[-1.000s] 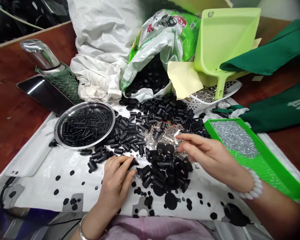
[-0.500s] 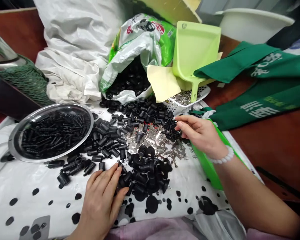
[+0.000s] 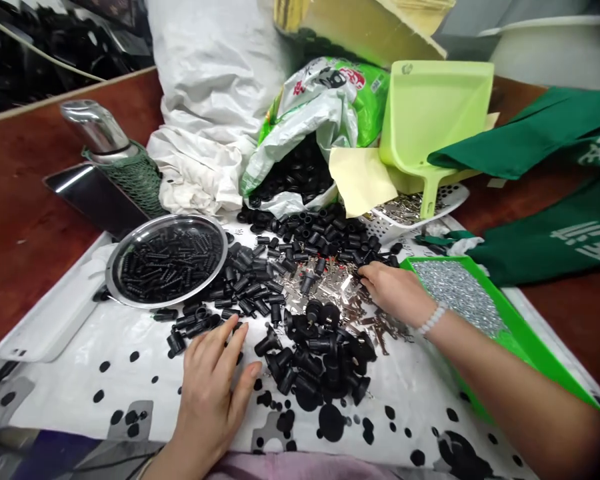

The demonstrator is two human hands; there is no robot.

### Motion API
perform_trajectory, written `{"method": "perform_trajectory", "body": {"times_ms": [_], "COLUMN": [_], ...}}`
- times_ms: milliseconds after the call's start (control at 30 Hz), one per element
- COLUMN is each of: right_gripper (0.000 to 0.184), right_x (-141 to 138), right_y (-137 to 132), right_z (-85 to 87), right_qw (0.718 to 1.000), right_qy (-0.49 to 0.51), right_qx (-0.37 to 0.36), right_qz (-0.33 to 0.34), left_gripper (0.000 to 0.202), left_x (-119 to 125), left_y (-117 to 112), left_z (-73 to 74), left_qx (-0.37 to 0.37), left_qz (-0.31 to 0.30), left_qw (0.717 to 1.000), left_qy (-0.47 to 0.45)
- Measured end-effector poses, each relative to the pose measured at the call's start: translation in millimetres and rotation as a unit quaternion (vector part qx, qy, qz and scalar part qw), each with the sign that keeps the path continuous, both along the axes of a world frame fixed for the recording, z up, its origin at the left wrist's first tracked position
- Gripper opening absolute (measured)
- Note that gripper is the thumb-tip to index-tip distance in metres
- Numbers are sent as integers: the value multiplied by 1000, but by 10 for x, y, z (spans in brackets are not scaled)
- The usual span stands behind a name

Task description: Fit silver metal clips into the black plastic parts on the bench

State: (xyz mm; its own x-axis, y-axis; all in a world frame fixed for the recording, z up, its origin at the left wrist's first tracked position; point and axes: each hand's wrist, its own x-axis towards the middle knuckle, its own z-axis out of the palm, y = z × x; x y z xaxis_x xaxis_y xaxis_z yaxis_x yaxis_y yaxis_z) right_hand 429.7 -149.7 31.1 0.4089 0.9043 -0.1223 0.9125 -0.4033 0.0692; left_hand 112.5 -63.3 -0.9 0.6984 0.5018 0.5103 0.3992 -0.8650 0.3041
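Note:
My left hand [image 3: 213,380] hovers palm down over the white spotted tabletop [image 3: 180,423], its fingers spread with nothing in them. To its right lies a heap of black pieces with flared ends [image 3: 325,353]. Small black cylinders [image 3: 250,283] are scattered beyond the fingertips. My right hand [image 3: 400,293] reaches in from the right, wearing a pale beaded bracelet [image 3: 433,319]. Its fingertips are pressed together at the edge of the small metal strips [image 3: 337,283], near more black parts; what they pinch is hidden.
At left, a round metal dish [image 3: 224,257] holds black ridged pieces, near a netted flask [image 3: 135,177]. A green tray [image 3: 530,357] of small silvery parts stands right, partly under my right forearm. Behind are an open bag [image 3: 295,110], a light-green dustpan [image 3: 437,110] and a perforated basket [image 3: 385,230].
The view has swung left, showing more of the dish side and the green tray's contents. My left fingers have come away from the black piece they touched. My right hand has dipped into the parts.

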Motion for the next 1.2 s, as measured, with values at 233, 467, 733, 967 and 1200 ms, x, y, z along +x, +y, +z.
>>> {"method": "perform_trajectory", "body": {"times_ms": [233, 467, 733, 967, 1200], "right_gripper": [26, 30, 30, 29, 31], "right_x": [-126, -320, -237, -270, -540], "right_y": [247, 1056, 1435, 1507, 2076], "right_z": [219, 242, 54, 196, 132], "right_qw": [998, 994, 995, 993, 993], "right_qy": [-46, -66, -84, -92, -38], "right_qx": [4, 34, -9, -2, 9], "right_qz": [47, 85, 55, 75, 114], "left_gripper": [36, 29, 23, 24, 26], "left_x": [23, 61, 44, 36, 30], "left_y": [54, 5, -5, 5, 42], "left_z": [1, -51, -71, -59, -50], "left_qx": [7, -6, -43, -66, -59], "left_qz": [11, -35, -23, -45, -39], "left_qw": [1000, 996, 994, 991, 988], "left_qy": [-23, -87, -93, -105, -139]}}
